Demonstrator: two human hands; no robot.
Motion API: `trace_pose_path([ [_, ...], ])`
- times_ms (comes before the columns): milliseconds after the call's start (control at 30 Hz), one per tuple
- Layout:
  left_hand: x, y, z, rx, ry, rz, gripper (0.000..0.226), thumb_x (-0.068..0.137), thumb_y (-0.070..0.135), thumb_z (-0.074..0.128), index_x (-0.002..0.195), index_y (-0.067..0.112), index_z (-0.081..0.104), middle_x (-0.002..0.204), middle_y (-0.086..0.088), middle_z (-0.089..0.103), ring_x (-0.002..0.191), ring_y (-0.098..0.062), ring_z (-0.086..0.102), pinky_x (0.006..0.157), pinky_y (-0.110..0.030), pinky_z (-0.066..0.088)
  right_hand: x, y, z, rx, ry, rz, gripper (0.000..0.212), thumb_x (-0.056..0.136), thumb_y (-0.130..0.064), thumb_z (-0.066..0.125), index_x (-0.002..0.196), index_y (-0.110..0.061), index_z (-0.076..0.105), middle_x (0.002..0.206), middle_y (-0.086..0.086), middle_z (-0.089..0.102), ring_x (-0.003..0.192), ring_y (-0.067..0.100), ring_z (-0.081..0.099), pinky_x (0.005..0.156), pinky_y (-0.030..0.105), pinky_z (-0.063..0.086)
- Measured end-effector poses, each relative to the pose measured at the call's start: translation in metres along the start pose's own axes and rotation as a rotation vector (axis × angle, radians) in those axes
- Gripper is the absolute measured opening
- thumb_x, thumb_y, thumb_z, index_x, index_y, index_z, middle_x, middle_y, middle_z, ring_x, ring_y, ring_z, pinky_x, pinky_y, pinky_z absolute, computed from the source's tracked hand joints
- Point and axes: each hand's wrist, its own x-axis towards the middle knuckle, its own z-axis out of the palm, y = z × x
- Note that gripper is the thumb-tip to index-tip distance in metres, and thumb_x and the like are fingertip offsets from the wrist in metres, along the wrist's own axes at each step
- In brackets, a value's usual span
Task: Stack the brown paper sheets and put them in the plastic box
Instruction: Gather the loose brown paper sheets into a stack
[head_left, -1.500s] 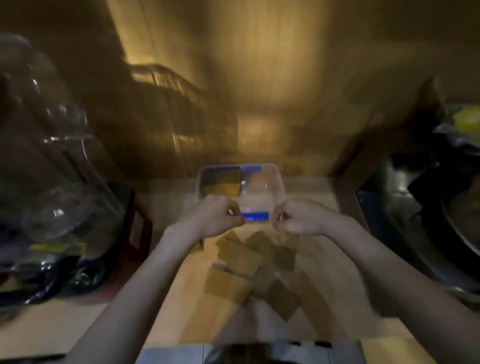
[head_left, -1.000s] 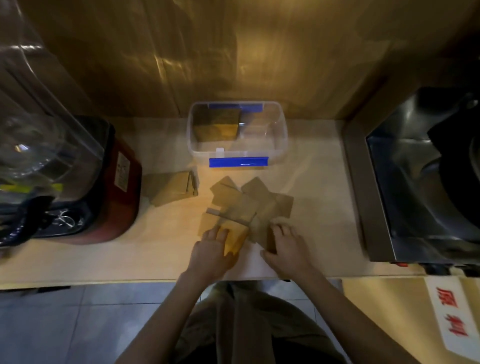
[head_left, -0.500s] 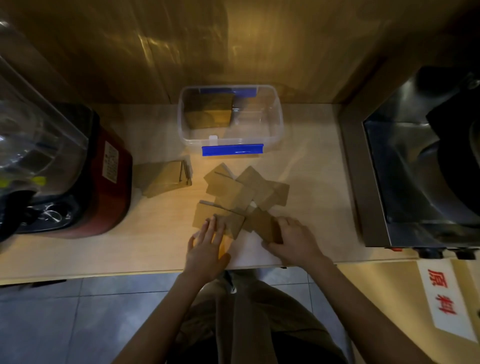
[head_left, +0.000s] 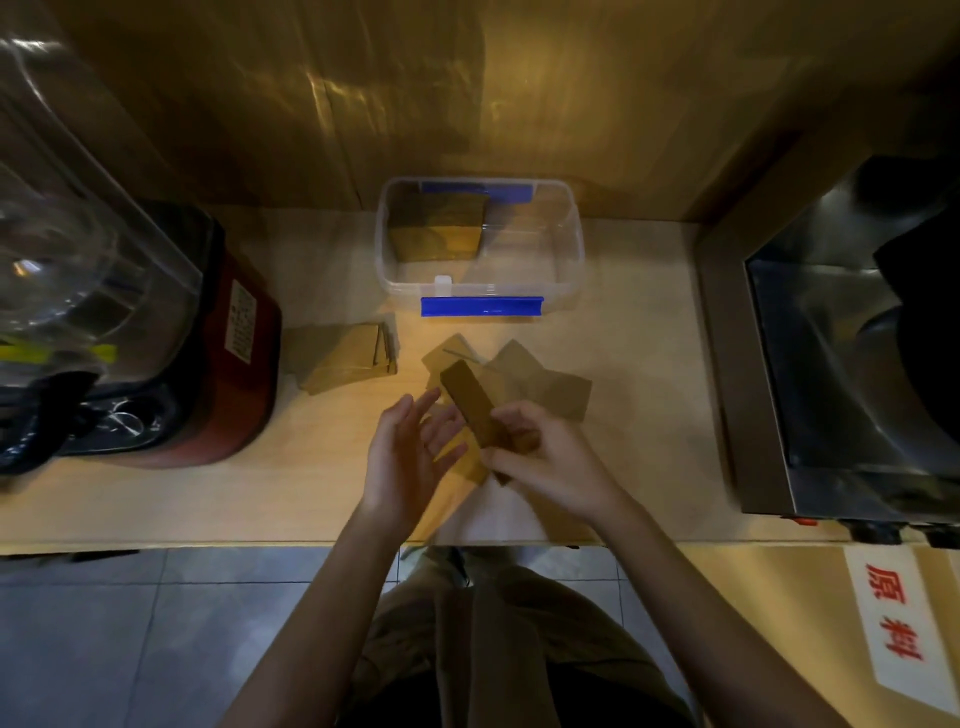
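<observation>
My right hand (head_left: 545, 457) grips a brown paper sheet (head_left: 470, 402), lifted and tilted on edge above the counter. Beside it my left hand (head_left: 402, 457) hovers with fingers spread, palm toward the sheet and holding nothing. Several loose brown sheets (head_left: 550, 387) lie scattered on the counter just beyond my hands. A separate small pile of brown sheets (head_left: 345, 356) rests to the left. The clear plastic box (head_left: 563, 244) with blue clips stands against the back wall, with a stack of brown sheets (head_left: 436, 228) in its left half.
A red-based blender (head_left: 208, 332) with a clear jar stands at the left. On the right is a steel appliance (head_left: 841, 364). The counter's front edge (head_left: 208, 543) runs just below my wrists, and a wooden wall rises behind the box.
My right hand has picked a sheet up off the counter and turned it on edge. My left hand has lifted off the pile and opened beside it.
</observation>
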Motion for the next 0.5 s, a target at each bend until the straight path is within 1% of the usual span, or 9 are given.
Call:
trace_pose_path([
  [67, -0.003, 0.001, 0.003, -0.144, -0.082, -0.023, 0.086, 0.058, 0.056, 0.067, 0.129, 0.011, 0.046, 0.109, -0.007, 0.06, 0.105, -0.022, 0.054, 0.096, -0.038, 0.036, 0.001, -0.002, 0.018, -0.003, 0.022, -0.021, 0.044, 0.078, -0.025, 0.069, 0.117, -0.019, 0.053, 0.107, -0.006, 0.055, 0.105, 0.014, 0.052, 0.085, 0.025, 0.044],
  [100, -0.004, 0.001, 0.004, -0.194, -0.112, -0.037, 0.087, 0.056, 0.058, 0.068, 0.127, 0.012, 0.048, 0.109, -0.007, 0.06, 0.105, -0.022, 0.054, 0.099, -0.038, 0.035, 0.002, -0.002, 0.027, -0.035, 0.042, -0.033, 0.044, 0.077, -0.026, 0.069, 0.117, -0.02, 0.053, 0.104, -0.01, 0.052, 0.105, 0.014, 0.05, 0.085, 0.026, 0.043],
  [167, -0.006, 0.0, 0.005, -0.259, -0.12, -0.049, 0.081, 0.054, 0.059, 0.07, 0.119, 0.014, 0.056, 0.11, -0.006, 0.064, 0.105, -0.02, 0.059, 0.1, -0.037, 0.036, 0.003, -0.001, 0.039, -0.112, 0.079, -0.093, 0.045, 0.075, -0.03, 0.068, 0.117, -0.02, 0.053, 0.107, -0.008, 0.051, 0.103, 0.01, 0.045, 0.083, 0.019, 0.04],
  [200, -0.006, 0.0, 0.004, -0.277, -0.098, -0.043, 0.078, 0.054, 0.058, 0.071, 0.118, 0.016, 0.058, 0.113, -0.006, 0.065, 0.107, -0.019, 0.06, 0.1, -0.037, 0.038, 0.004, -0.001, 0.043, -0.161, 0.089, -0.132, 0.047, 0.074, -0.033, 0.065, 0.117, -0.02, 0.053, 0.114, -0.003, 0.053, 0.103, 0.008, 0.042, 0.082, 0.013, 0.037],
  [233, -0.005, 0.0, 0.004, -0.291, -0.072, -0.034, 0.077, 0.057, 0.058, 0.068, 0.121, 0.018, 0.055, 0.119, -0.007, 0.063, 0.111, -0.019, 0.059, 0.1, -0.038, 0.039, 0.004, 0.0, 0.045, -0.207, 0.089, -0.162, 0.049, 0.073, -0.037, 0.061, 0.117, -0.019, 0.053, 0.12, 0.001, 0.054, 0.105, 0.009, 0.042, 0.083, 0.012, 0.036],
  [300, -0.005, -0.001, 0.003, -0.311, -0.03, -0.013, 0.072, 0.068, 0.055, 0.056, 0.13, 0.019, 0.046, 0.13, -0.008, 0.056, 0.12, -0.021, 0.052, 0.102, -0.04, 0.038, 0.004, 0.001, 0.051, -0.269, 0.078, -0.21, 0.053, 0.073, -0.045, 0.054, 0.118, -0.018, 0.054, 0.127, 0.004, 0.053, 0.114, 0.015, 0.045, 0.092, 0.025, 0.042],
  [367, -0.005, -0.001, 0.001, -0.279, -0.004, -0.006, 0.067, 0.073, 0.049, 0.05, 0.132, 0.019, 0.042, 0.131, -0.007, 0.055, 0.123, -0.02, 0.049, 0.102, -0.039, 0.038, 0.002, 0.001, 0.055, -0.314, 0.054, -0.234, 0.053, 0.076, -0.048, 0.051, 0.121, -0.019, 0.053, 0.132, 0.004, 0.051, 0.122, 0.018, 0.043, 0.1, 0.035, 0.042],
  [433, -0.004, 0.0, -0.002, -0.203, 0.026, -0.026, 0.063, 0.076, 0.042, 0.053, 0.132, 0.016, 0.042, 0.128, -0.007, 0.056, 0.12, -0.021, 0.051, 0.098, -0.037, 0.041, 0.004, 0.001, 0.055, -0.368, 0.003, -0.242, 0.045, 0.083, -0.042, 0.055, 0.121, -0.019, 0.054, 0.135, 0.003, 0.049, 0.126, 0.016, 0.039, 0.105, 0.033, 0.035],
  [500, -0.003, -0.001, -0.007, -0.104, 0.072, -0.054, 0.055, 0.076, 0.034, 0.058, 0.126, 0.013, 0.049, 0.119, -0.009, 0.059, 0.114, -0.023, 0.055, 0.09, -0.035, 0.046, 0.008, 0.002, 0.052, -0.378, -0.054, -0.241, 0.034, 0.087, -0.037, 0.055, 0.115, -0.019, 0.059, 0.133, 0.001, 0.051, 0.124, 0.013, 0.041, 0.101, 0.03, 0.033],
])
